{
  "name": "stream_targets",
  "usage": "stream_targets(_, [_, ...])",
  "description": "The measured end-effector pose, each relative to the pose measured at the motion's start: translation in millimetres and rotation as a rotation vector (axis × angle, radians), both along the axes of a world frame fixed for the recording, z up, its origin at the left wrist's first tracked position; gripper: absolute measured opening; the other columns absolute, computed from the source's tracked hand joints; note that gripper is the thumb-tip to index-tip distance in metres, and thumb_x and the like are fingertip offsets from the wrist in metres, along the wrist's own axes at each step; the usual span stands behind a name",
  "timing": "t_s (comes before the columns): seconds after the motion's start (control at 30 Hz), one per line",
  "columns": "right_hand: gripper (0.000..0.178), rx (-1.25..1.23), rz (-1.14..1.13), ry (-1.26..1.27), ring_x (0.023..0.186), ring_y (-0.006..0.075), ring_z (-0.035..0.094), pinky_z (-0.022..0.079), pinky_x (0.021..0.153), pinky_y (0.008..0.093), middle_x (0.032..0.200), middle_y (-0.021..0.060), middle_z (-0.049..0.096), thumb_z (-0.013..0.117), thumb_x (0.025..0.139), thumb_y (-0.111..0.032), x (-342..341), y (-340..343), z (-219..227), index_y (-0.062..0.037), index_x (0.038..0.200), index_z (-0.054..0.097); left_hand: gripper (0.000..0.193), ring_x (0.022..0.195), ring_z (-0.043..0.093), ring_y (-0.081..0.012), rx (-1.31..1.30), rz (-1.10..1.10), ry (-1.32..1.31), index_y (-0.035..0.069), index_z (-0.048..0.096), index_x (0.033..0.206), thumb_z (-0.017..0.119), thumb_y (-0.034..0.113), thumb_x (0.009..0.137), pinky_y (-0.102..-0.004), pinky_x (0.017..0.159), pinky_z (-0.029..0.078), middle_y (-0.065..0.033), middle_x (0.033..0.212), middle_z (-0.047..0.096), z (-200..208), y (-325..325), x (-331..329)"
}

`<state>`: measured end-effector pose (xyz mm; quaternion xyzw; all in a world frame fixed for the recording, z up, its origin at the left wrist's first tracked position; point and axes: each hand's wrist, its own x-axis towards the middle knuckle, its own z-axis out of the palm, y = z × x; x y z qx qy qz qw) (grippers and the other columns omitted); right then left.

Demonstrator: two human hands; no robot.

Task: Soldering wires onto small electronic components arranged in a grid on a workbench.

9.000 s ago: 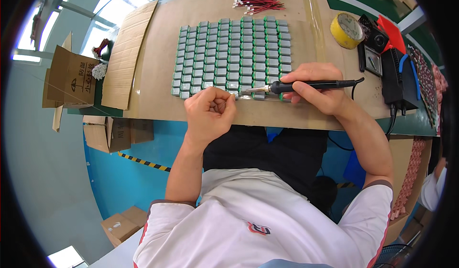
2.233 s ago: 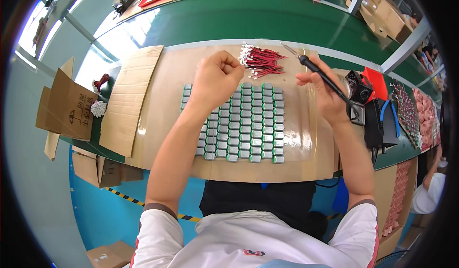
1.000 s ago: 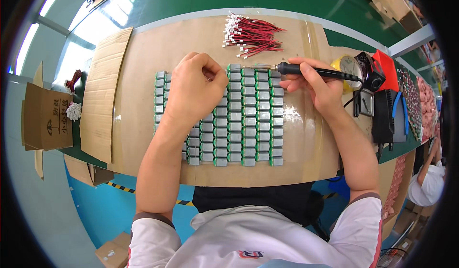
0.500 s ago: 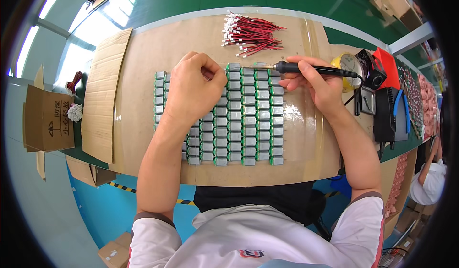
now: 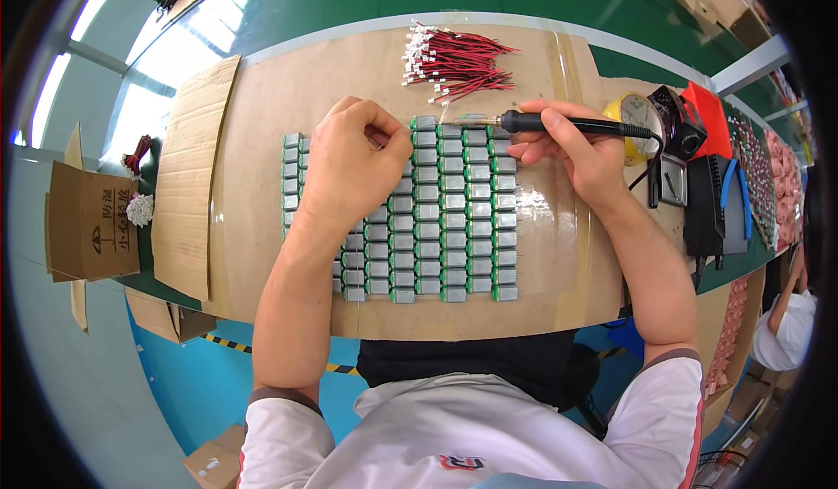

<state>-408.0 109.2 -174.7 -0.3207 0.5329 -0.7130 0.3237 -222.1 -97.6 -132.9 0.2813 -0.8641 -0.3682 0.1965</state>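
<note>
My right hand (image 5: 587, 153) grips a soldering iron (image 5: 524, 123) by its black handle, its tip pointing left. The tip is over the far row of a grid of small grey blocks with green circuit-board edges (image 5: 428, 214), near the top of the middle columns. To the left of the tip, my left hand (image 5: 362, 153) is closed in a pinch above the blocks, covering part of the left columns. Whatever its fingertips hold is hidden. Beyond the grid lies a bundle of red and black wires with white connectors (image 5: 458, 60).
Brown cardboard (image 5: 253, 253) covers the tabletop. At right are a yellow tape roll (image 5: 630, 123), a black stand (image 5: 676, 127), a red bin (image 5: 707, 118) and blue-handled pliers (image 5: 733, 197). A cardboard flap (image 5: 196, 175) and open carton (image 5: 92, 218) are at left. Another person (image 5: 784, 328) is far right.
Both hands and the soldering iron stay almost in place over the far row. The whole view has shifted very slightly.
</note>
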Motion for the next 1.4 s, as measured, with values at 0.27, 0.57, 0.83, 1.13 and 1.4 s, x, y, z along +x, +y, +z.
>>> stream_targets(0.27, [0.028, 0.006, -0.005, -0.018, 0.08, 0.0216, 0.076, 0.064, 0.078, 0.0329, 0.092, 0.0161, 0.075, 0.064, 0.103, -0.015, 0.4, -0.5, 0.3, 0.0061, 0.121, 0.07, 0.012, 0.072, 0.06, -0.0105, 0.007, 0.001, 0.001, -0.005, 0.069, 0.083, 0.075, 0.007, 0.085, -0.0256, 0.067, 0.05, -0.0066, 0.088, 0.065, -1.8, -0.1, -0.5])
stream_targets(0.57, [0.028, 0.003, 0.009, -0.002, 0.08, 0.0213, 0.076, 0.064, 0.079, 0.0338, 0.09, 0.0154, 0.075, 0.063, 0.104, -0.014, -0.1, -0.3, -0.8, 0.0056, 0.122, 0.07, 0.012, 0.073, 0.06, -0.0105, 0.006, -0.007, -0.003, -0.004, 0.07, 0.083, 0.075, 0.006, 0.085, -0.0256, 0.068, 0.05, -0.0064, 0.089, 0.066, -2.0, -0.1, -0.4])
stream_targets(0.83, [0.033, 0.026, 0.031, 0.061, 0.077, 0.0187, 0.073, 0.065, 0.084, 0.0418, 0.101, 0.0179, 0.074, 0.053, 0.108, -0.014, -0.8, 0.7, -1.3, 0.0091, 0.128, 0.064, 0.012, 0.074, 0.061, -0.0109, -0.005, -0.014, 0.003, -0.005, 0.07, 0.083, 0.075, 0.006, 0.086, -0.026, 0.068, 0.05, -0.0065, 0.09, 0.066, -3.6, -0.6, -0.4])
stream_targets(1.13, [0.028, -0.039, 0.005, -0.014, 0.08, 0.0212, 0.076, 0.065, 0.08, 0.036, 0.089, 0.0155, 0.075, 0.061, 0.104, -0.013, 1.2, 0.0, 0.1, 0.0066, 0.122, 0.069, 0.013, 0.073, 0.061, -0.011, -0.009, -0.009, 0.011, -0.004, 0.069, 0.082, 0.075, 0.007, 0.085, -0.0264, 0.068, 0.05, -0.0067, 0.089, 0.066, -1.9, 0.1, -0.8])
stream_targets(1.4, [0.028, -0.034, 0.011, 0.004, 0.077, 0.0211, 0.076, 0.064, 0.076, 0.0339, 0.089, 0.0154, 0.075, 0.062, 0.104, -0.014, 0.5, 1.4, 0.2, 0.0066, 0.121, 0.07, 0.01, 0.077, 0.068, -0.0233, 0.022, -0.027, -0.003, -0.003, 0.071, 0.079, 0.072, 0.007, 0.081, -0.0344, 0.075, 0.057, -0.0152, 0.094, 0.067, 1.0, -0.2, -0.6])
